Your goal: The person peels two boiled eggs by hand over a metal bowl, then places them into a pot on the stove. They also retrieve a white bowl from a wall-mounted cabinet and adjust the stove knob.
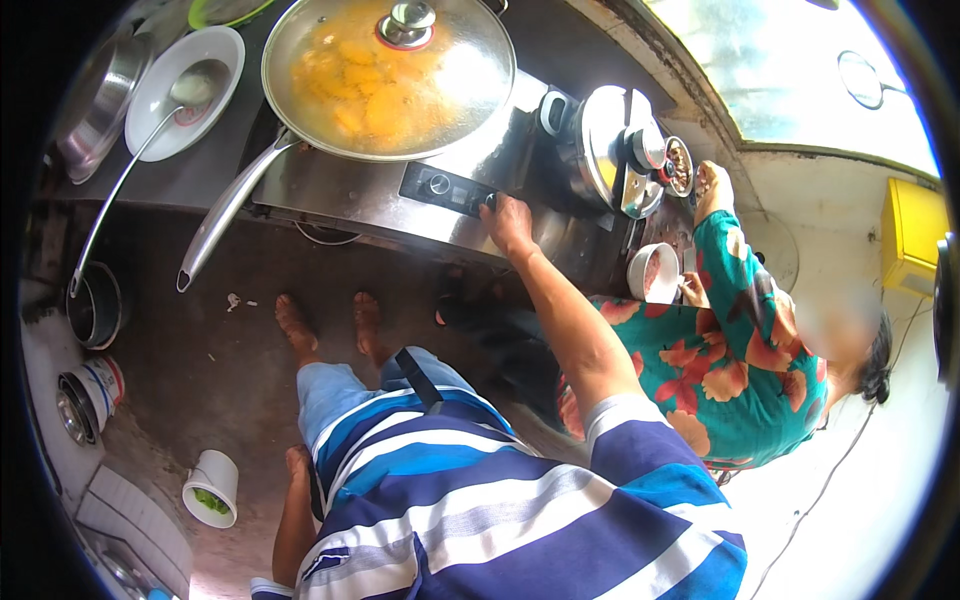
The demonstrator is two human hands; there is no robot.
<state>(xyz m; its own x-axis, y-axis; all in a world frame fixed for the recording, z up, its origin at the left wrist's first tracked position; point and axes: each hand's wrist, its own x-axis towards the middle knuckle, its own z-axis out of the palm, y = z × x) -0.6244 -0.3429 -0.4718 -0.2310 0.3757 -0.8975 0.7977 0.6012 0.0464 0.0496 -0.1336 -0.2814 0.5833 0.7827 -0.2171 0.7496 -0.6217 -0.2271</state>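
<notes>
My right hand [508, 225] reaches to the steel stove front, its fingers on the right-hand knob of the dark control panel [450, 191]; the hand covers most of that knob. Above the panel sits a wide pan with a steamed glass lid [330, 52], orange pieces in liquid showing through. The pan's long metal handle [232, 214] points toward me, to the left. Down beside my left thigh hangs my left hand [298, 461], partly seen, its fingers hard to make out.
A pressure cooker [600, 142] stands right of the pan. Beyond it, a co-worker in a floral top [720, 367] touches a white bowl [664, 281] of meat. Left lie a ladle [131, 161] in a white bowl [225, 75]. A white bucket [217, 472] with greens is on the floor.
</notes>
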